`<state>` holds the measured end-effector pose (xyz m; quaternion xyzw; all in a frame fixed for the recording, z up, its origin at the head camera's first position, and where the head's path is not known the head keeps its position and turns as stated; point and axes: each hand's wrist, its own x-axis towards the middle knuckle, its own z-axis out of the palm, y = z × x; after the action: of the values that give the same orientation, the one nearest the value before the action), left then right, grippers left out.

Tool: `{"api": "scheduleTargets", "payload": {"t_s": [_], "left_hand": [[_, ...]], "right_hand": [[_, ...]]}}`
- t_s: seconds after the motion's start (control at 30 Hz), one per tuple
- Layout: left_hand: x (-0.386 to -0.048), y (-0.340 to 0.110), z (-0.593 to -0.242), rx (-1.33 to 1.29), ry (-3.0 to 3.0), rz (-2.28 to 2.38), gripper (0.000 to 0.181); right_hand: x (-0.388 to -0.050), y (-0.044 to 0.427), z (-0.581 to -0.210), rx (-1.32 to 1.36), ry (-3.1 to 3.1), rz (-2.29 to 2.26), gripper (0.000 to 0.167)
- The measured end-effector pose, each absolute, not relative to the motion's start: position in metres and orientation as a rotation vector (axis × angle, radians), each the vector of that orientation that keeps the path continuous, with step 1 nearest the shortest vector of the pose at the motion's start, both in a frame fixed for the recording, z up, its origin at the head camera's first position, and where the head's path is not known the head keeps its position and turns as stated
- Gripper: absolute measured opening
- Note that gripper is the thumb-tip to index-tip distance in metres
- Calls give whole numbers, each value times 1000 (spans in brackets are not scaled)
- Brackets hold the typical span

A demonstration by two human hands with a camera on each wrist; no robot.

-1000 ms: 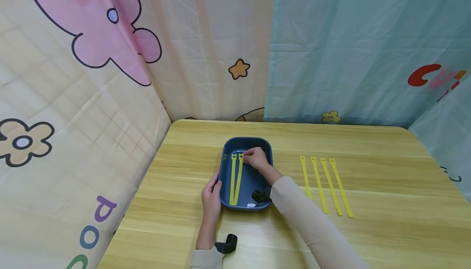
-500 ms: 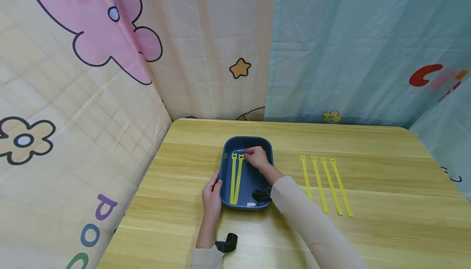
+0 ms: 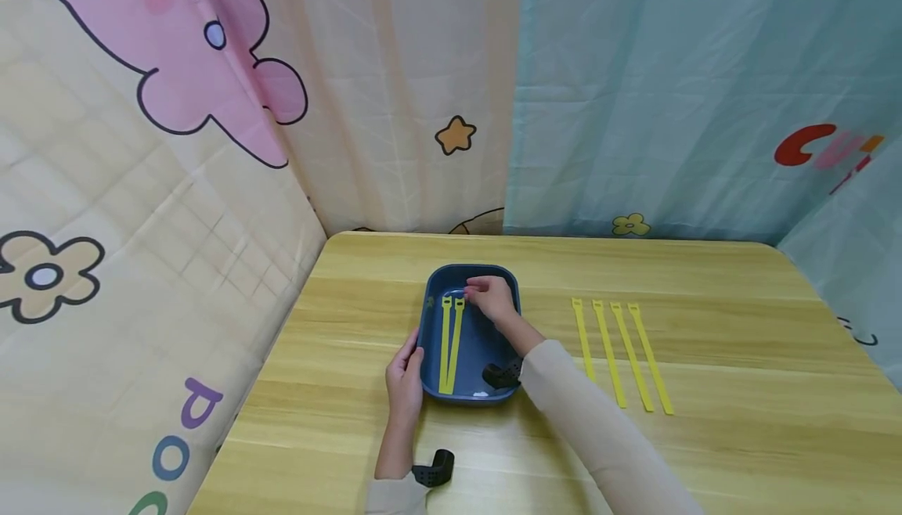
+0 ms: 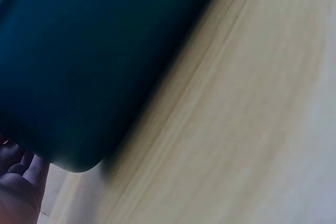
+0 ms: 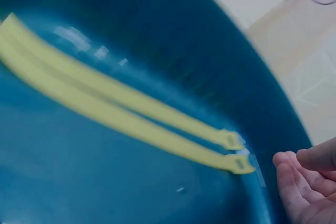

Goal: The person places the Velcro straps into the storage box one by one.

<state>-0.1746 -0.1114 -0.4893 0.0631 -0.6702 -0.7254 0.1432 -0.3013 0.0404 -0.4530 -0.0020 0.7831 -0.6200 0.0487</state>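
Observation:
A dark blue rectangular basin (image 3: 486, 354) sits on the table. In it lie two yellow hook-and-loop cable ties, the left one (image 3: 445, 347) and the right one (image 3: 456, 347), slotted heads at the far end and tails almost meeting near the front. My left hand (image 3: 405, 382) rests against the basin's left outer side, its thumb by the rim; the left wrist view shows some of its fingers (image 4: 32, 171) touching the wall. Inside the basin, my right hand (image 3: 492, 300) hovers beside the right tie's head with nothing in it. Its fingers (image 5: 290, 184) are apart from the ties in the right wrist view.
Several more yellow cable ties (image 3: 629, 354) lie in a row on the wooden table (image 3: 761, 327), right of the basin. My right forearm (image 3: 599, 429) crosses the table's front. Printed curtains (image 3: 395, 108) stand behind and at both sides.
My right fingers have let go of the right cable tie's head and moved slightly away and up. The left hand and the basin have stayed in place.

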Motion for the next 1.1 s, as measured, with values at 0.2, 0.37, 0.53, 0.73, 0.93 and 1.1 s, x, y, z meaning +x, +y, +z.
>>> {"api": "scheduleTargets", "payload": {"t_s": [0.2,0.37,0.53,0.73,0.93,1.1], "left_hand": [[-173,-110,-490,205,-1933,-2091,38],[-171,-111,-491,237,-1938,-2073,37],[-170,-113,-493,241,-1947,-2059,36],[-172,-114,-492,197,-1933,-2055,36],[-174,-113,-491,196,-1916,-2078,36],[-176,-112,-490,187,-1902,-2092,36]], "right_hand": [[-298,54,-436,-13,2245,-2049,29],[-292,71,-423,-48,2250,-2065,29],[-288,86,-415,-70,2250,-2083,30],[-286,102,-408,-119,2252,-2135,30],[-284,114,-403,-135,2301,-2122,30],[-283,129,-403,-141,2388,-2078,30]]}}
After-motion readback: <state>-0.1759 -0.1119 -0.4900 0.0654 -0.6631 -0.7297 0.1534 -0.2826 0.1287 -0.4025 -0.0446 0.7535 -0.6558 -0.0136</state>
